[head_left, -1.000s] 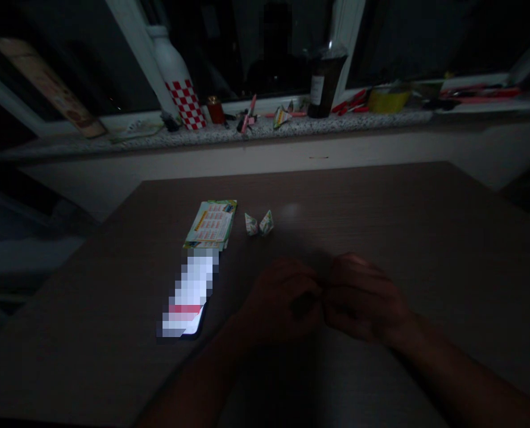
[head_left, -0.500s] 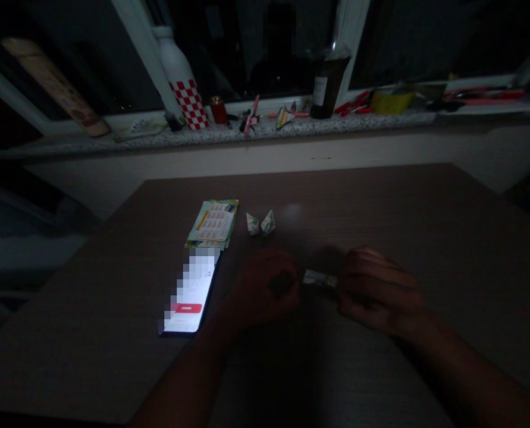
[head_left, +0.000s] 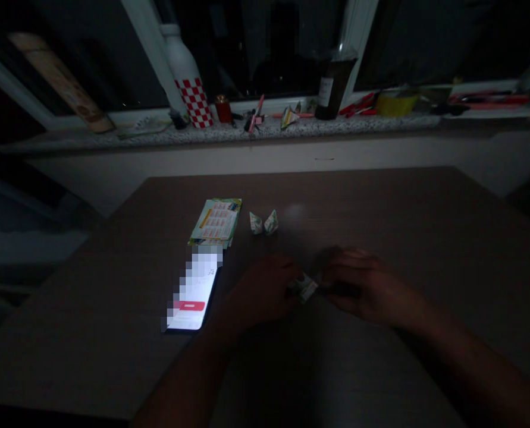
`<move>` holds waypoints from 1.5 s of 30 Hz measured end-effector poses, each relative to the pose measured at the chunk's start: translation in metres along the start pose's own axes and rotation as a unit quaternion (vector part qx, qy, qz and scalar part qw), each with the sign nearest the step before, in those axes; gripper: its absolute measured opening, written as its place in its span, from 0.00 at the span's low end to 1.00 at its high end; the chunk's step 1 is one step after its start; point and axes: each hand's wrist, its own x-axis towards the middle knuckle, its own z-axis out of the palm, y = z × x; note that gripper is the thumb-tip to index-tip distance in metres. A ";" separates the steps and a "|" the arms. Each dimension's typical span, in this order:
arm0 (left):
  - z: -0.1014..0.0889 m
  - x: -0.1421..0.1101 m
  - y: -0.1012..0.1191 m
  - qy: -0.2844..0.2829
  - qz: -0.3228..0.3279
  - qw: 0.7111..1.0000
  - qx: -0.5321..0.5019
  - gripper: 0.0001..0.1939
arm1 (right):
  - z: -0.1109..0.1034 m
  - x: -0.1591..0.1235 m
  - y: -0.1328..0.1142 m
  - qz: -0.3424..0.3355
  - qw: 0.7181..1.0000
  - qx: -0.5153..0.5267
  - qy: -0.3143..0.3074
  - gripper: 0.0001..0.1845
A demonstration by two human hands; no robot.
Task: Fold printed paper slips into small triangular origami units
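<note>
Between my two hands, just above the table, is a small folded piece of printed paper [head_left: 308,289]. The fingers of my left hand [head_left: 265,288] are closed on its left side. My right hand [head_left: 367,285] is at the paper's right edge with its fingers bent; in the dark I cannot tell whether they touch it. Beyond my left hand, two small folded paper shapes [head_left: 263,223] with pointed tips stand close together. A stack of printed paper sheets [head_left: 218,220] lies to their left.
A lit phone [head_left: 193,297] lies left of my left hand on the brown table [head_left: 380,208]. Behind it, the granite windowsill [head_left: 229,132] carries a white bottle with red checks [head_left: 193,95], a dark bottle [head_left: 329,92], a yellow roll [head_left: 396,104] and pens [head_left: 258,113].
My right hand has moved left, closer to my left hand. The paper has turned and shows a wider, slanted face. My left hand's fingers have shifted around it. The view has tilted slightly.
</note>
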 end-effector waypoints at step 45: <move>0.017 -0.006 -0.001 0.113 -0.142 0.949 -0.259 0.13 | 0.034 -0.002 0.009 0.020 0.993 0.029 0.112 0.10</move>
